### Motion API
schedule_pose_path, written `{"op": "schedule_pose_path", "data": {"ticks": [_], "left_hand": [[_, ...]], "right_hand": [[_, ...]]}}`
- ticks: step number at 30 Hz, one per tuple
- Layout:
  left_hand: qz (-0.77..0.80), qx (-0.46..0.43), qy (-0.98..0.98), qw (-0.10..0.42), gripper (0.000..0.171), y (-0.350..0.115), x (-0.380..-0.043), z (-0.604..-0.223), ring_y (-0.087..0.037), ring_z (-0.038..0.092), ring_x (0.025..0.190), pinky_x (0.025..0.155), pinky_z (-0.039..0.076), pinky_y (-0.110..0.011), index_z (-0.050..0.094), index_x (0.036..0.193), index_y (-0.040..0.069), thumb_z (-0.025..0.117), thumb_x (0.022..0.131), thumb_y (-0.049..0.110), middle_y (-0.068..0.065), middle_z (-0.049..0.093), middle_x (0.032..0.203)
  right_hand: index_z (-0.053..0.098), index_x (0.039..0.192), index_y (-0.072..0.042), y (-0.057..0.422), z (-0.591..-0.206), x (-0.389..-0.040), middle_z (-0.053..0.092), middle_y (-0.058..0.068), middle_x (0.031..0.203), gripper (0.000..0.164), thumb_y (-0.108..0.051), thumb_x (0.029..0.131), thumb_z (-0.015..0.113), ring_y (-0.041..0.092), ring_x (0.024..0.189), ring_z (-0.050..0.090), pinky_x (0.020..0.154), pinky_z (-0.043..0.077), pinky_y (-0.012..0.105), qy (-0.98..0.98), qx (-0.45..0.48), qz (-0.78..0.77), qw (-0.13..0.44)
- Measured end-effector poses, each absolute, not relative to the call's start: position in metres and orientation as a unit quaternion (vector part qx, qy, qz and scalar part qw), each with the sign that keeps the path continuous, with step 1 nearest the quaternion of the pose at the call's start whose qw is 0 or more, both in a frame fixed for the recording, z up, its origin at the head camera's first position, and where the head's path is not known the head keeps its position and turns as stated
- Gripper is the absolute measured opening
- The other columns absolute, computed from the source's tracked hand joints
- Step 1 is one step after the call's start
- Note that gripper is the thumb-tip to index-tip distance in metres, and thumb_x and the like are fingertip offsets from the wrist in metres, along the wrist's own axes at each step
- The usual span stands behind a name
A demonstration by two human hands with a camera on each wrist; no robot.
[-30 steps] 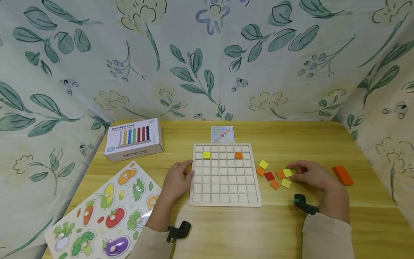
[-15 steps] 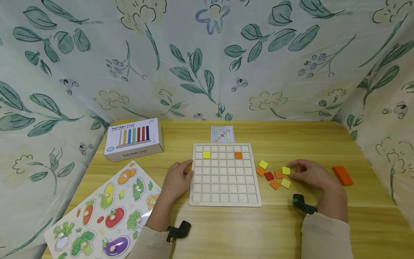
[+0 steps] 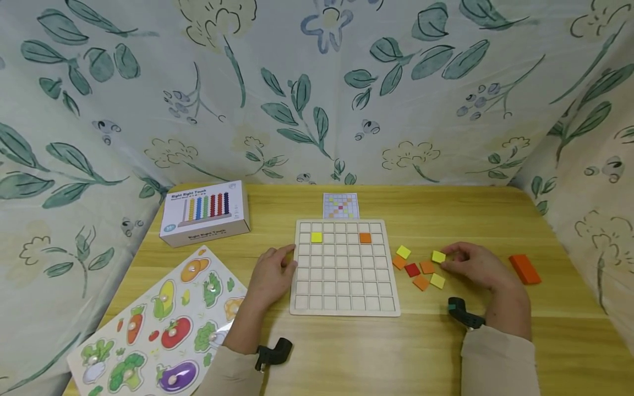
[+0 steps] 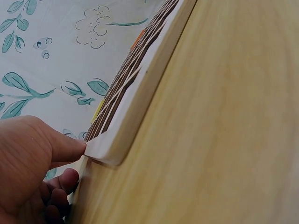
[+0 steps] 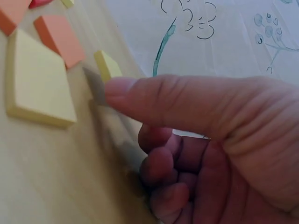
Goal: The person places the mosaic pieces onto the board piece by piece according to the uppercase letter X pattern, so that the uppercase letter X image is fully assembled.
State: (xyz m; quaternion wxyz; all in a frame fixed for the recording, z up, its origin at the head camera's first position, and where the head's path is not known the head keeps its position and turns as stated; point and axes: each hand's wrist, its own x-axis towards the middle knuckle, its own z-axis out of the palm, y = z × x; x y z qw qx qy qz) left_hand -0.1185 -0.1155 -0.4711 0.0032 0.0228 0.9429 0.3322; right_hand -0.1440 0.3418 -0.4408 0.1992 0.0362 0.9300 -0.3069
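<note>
In the head view my right hand pinches a small yellow square tile at its right edge. The right wrist view has that yellow tile at the thumb tip, its far side hidden. Left of this hand lie loose tiles: a red one, several orange ones such as this orange tile, and more yellow ones. My left hand touches the left edge of the wooden grid board; its thumb meets the board's rim in the left wrist view. A yellow tile and an orange tile sit in the board's second row.
Behind the board lies a pattern card. A white box stands at back left, and a vegetable knob puzzle lies at front left. An orange-red block lies right of my right hand. Floral fabric surrounds the table.
My right hand has drawn the yellow tile away from the neighbouring orange tile, slightly toward the back of the table. My left hand and the board have stayed put.
</note>
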Motion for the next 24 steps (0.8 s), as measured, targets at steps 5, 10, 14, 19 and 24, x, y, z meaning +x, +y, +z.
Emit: {"op": "schedule_pose_path", "data": {"ticks": [5, 10, 14, 19, 24], "left_hand": [[0.333, 0.023, 0.943, 0.002, 0.042, -0.116, -0.119, -0.472, -0.02, 0.05, 0.087, 0.079, 0.042, -0.035, 0.062, 0.141, 0.016, 0.064, 0.099, 0.022, -0.003, 0.059, 0.09], [0.333, 0.022, 0.943, 0.002, 0.042, -0.116, -0.119, -0.473, -0.02, 0.051, 0.087, 0.079, 0.042, -0.035, 0.062, 0.141, 0.016, 0.065, 0.099, 0.023, -0.002, 0.059, 0.09], [0.331, 0.026, 0.943, 0.002, 0.042, -0.116, -0.119, -0.472, -0.02, 0.051, 0.087, 0.079, 0.043, -0.036, 0.062, 0.141, 0.015, 0.064, 0.099, 0.022, -0.003, 0.059, 0.09], [0.333, 0.025, 0.943, 0.001, 0.042, -0.116, -0.119, -0.472, -0.02, 0.051, 0.087, 0.078, 0.043, -0.036, 0.062, 0.141, 0.015, 0.064, 0.099, 0.022, -0.003, 0.059, 0.09], [0.335, 0.023, 0.942, 0.002, 0.042, -0.116, -0.119, -0.473, -0.02, 0.051, 0.087, 0.079, 0.043, -0.035, 0.062, 0.141, 0.015, 0.064, 0.1, 0.022, -0.003, 0.059, 0.09]], "right_hand": [[0.057, 0.133, -0.007, 0.334, -0.436, -0.145, 0.054, 0.01, 0.105, 0.054, -0.046, 0.096, 0.068, 0.026, 0.097, 0.05, 0.076, 0.039, 0.034, 0.928, 0.043, -0.312, 0.197], [0.058, 0.133, -0.007, 0.324, -0.432, -0.147, 0.059, 0.014, 0.114, 0.054, -0.046, 0.096, 0.068, 0.028, 0.102, 0.053, 0.083, 0.042, 0.035, 0.931, 0.038, -0.312, 0.184], [0.059, 0.133, -0.008, 0.314, -0.428, -0.148, 0.059, 0.014, 0.115, 0.052, -0.043, 0.095, 0.07, 0.029, 0.103, 0.053, 0.083, 0.042, 0.035, 0.93, 0.047, -0.318, 0.179], [0.058, 0.133, -0.008, 0.301, -0.422, -0.15, 0.059, 0.014, 0.114, 0.049, -0.038, 0.096, 0.071, 0.028, 0.102, 0.053, 0.082, 0.043, 0.033, 0.927, 0.052, -0.327, 0.174], [0.059, 0.132, -0.007, 0.289, -0.419, -0.151, 0.06, 0.013, 0.111, 0.046, -0.034, 0.096, 0.071, 0.027, 0.099, 0.054, 0.079, 0.046, 0.031, 0.926, 0.032, -0.337, 0.166]]}}
